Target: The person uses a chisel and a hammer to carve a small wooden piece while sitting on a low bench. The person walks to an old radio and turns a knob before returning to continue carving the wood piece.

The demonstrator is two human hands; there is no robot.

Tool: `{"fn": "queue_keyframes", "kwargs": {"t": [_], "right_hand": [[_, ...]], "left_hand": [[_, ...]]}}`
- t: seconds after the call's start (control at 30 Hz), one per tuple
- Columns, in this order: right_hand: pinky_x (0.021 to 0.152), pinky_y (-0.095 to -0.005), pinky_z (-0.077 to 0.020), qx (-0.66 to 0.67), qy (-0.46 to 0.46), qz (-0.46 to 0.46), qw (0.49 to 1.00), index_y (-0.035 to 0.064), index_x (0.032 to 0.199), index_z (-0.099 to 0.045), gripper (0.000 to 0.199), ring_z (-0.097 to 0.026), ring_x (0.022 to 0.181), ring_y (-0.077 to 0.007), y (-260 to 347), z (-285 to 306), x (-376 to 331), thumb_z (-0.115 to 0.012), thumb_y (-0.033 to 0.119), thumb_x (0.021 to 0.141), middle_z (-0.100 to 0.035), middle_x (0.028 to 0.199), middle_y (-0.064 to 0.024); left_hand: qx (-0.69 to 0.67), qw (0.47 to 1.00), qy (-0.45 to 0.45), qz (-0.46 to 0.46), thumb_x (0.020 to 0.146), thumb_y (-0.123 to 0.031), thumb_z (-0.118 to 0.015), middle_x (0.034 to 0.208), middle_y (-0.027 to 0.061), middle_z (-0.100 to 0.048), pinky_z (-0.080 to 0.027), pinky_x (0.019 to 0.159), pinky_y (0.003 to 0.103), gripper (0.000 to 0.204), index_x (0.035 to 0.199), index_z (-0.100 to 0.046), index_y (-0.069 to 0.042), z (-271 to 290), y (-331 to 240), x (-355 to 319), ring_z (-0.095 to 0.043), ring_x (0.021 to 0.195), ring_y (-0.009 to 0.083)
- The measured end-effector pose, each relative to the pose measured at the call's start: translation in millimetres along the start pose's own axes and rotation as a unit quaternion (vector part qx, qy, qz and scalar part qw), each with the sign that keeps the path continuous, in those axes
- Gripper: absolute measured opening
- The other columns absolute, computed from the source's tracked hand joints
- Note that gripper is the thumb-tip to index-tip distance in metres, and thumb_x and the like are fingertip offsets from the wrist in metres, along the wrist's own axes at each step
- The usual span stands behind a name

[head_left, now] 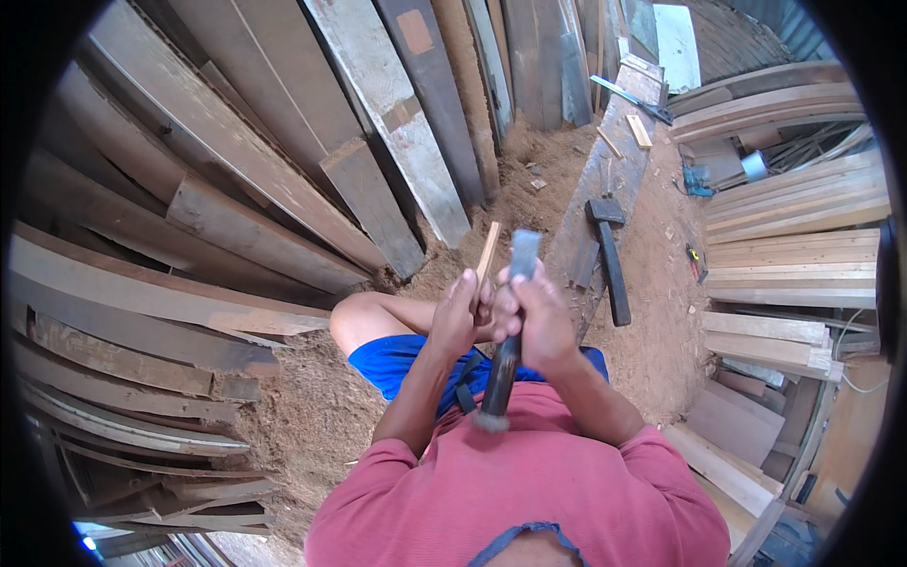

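Note:
In front of my chest, my right hand (540, 317) is wrapped round a wide chisel (525, 248), its flat steel blade pointing up and away and its dark handle (502, 371) slanting back toward my shirt. Just left of it, my left hand (460, 315) grips a thin wooden stick (489, 250) that stands up out of the fingers. The two hands are close together; whether blade and stick touch I cannot tell. To the right of them a dark mallet (607, 246) lies on a narrow plank bench (572, 227), its handle reaching over the edge.
Farther along the bench lie small wood pieces (640, 131) and a handsaw (631, 98). Old boards (283, 123) lean on the left; stacked lumber (794, 255) fills the right. A blue power tool (697, 181) and a yellow-and-black tool (694, 257) rest on the sawdust-covered floor (661, 312).

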State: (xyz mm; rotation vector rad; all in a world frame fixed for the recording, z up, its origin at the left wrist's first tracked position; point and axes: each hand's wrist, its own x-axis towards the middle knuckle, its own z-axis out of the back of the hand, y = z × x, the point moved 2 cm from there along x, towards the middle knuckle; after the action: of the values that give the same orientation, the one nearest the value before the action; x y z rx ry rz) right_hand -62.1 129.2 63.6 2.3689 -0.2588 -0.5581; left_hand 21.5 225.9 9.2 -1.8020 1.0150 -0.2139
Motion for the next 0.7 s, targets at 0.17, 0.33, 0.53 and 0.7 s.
{"fn": "queue_keyframes", "kwargs": {"t": [0.17, 0.33, 0.53, 0.7], "right_hand": [[0.045, -0.029, -0.0412, 0.048, 0.089, -0.142, 0.985, 0.0098, 0.102, -0.048, 0.014, -0.038, 0.047, -0.009, -22, -35, -25, -0.041, 0.021, 0.101, -0.038, 0.064, 0.0024], [0.044, -0.0288, -0.0394, 0.0, 0.068, -0.106, 0.992, 0.0098, 0.101, -0.046, 0.013, -0.036, 0.045, -0.0081, -15, -31, -35, -0.04, 0.022, 0.101, -0.036, 0.062, 0.0029], [0.044, -0.0287, -0.041, -0.01, 0.05, 0.034, 0.998, 0.0094, 0.101, -0.046, 0.015, -0.036, 0.045, -0.0081, 48, -16, -59, -0.042, 0.023, 0.101, -0.036, 0.063, 0.0024], [0.045, -0.0281, -0.0416, 0.047, -0.001, -0.106, 0.993, 0.0098, 0.1, -0.047, 0.013, -0.037, 0.044, -0.0075, 2, -21, -8, -0.044, 0.023, 0.1, -0.038, 0.062, 0.0031]], "left_hand": [[0.201, 0.975, -0.034, -0.092, 0.104, -0.034, -0.031, 0.073, 0.0016, -0.054, -0.043, 0.063, 0.028, 0.041, 0.095, -0.059, -0.005, 14, -31, 3, -0.048, 0.068, 0.01], [0.316, 0.94, -0.013, -0.13, 0.104, -0.031, -0.028, 0.069, 0.0063, -0.049, -0.043, 0.064, 0.033, 0.043, 0.087, -0.055, -0.002, 2, -40, -26, -0.045, 0.065, 0.0167], [0.269, 0.961, -0.061, 0.017, 0.103, -0.039, -0.026, 0.056, 0.0048, -0.042, -0.036, 0.052, 0.031, 0.052, 0.069, -0.047, -0.006, 49, 40, -86, -0.043, 0.052, 0.0165], [-0.069, 0.997, -0.004, -0.019, 0.103, -0.044, -0.033, 0.06, -0.0024, -0.044, -0.034, 0.048, 0.025, 0.049, 0.078, -0.051, -0.007, 35, 6, -9, -0.04, 0.051, 0.0085]]}}
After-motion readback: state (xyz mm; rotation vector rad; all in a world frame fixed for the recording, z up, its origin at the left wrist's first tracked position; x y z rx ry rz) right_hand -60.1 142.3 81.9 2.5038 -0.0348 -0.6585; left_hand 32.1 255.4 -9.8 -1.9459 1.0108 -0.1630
